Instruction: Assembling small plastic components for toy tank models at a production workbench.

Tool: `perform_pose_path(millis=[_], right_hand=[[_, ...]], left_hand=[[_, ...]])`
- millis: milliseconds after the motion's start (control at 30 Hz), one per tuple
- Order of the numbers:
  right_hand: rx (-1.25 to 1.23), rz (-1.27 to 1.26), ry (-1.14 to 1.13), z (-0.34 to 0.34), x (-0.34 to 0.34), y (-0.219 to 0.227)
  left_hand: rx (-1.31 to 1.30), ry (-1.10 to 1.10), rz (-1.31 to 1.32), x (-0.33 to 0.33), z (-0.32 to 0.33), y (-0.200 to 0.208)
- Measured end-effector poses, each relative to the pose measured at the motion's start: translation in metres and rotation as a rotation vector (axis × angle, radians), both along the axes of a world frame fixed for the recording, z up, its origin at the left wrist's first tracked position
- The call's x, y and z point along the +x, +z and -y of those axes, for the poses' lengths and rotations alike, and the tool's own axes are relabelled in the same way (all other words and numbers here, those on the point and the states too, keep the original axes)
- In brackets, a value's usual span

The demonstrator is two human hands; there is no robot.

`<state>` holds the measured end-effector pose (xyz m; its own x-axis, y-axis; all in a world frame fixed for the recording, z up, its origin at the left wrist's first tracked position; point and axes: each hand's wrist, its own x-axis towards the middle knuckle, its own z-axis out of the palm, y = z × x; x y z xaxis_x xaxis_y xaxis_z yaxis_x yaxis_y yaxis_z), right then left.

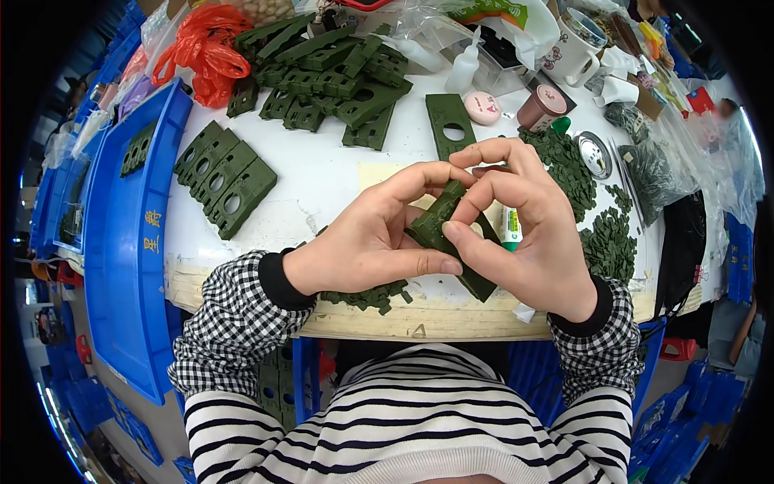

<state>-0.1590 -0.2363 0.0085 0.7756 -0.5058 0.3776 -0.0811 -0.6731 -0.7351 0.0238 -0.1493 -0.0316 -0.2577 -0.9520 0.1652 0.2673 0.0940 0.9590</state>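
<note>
Above the front of the table, my left hand (355,234) is closed around a dark green molded plastic part (439,216), which is tilted. My right hand (536,230) is closed too, its thumb and index finger pressing on the same part from the right. Whether a small piece sits between those fingertips I cannot make out. Partly covered by my hands, another green part (479,280) lies below. A glue stick (511,229) with a green base shows behind my right fingers. Farther back is a flat green part (449,127) with a round hole.
Green parts (339,85) are heaped at the back, with a row of similar parts (226,179) at left. A blue tray (121,242) stands at the left edge. Small green pieces (609,246) lie in piles at right, near a round metal lid (594,155) and a mug (574,50).
</note>
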Motion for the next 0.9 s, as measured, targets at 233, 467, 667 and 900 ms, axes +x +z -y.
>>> perform_pose_path(millis=[233,467,667,900], right_hand=[[0.005,-0.01,0.004,-0.002,-0.001,0.0],[0.126,0.149,0.071,0.009,-0.005,-0.003],[0.158,0.141,0.118,0.008,-0.006,-0.003],[0.081,0.088,0.158,0.003,-0.004,-0.004]], left_hand=[[-0.014,-0.02,0.002,0.001,0.0,-0.002],[0.047,-0.125,-0.06,0.007,0.001,0.002],[0.114,-0.156,-0.023,0.008,0.0,0.013],[0.104,-0.22,-0.03,0.011,0.0,0.001]])
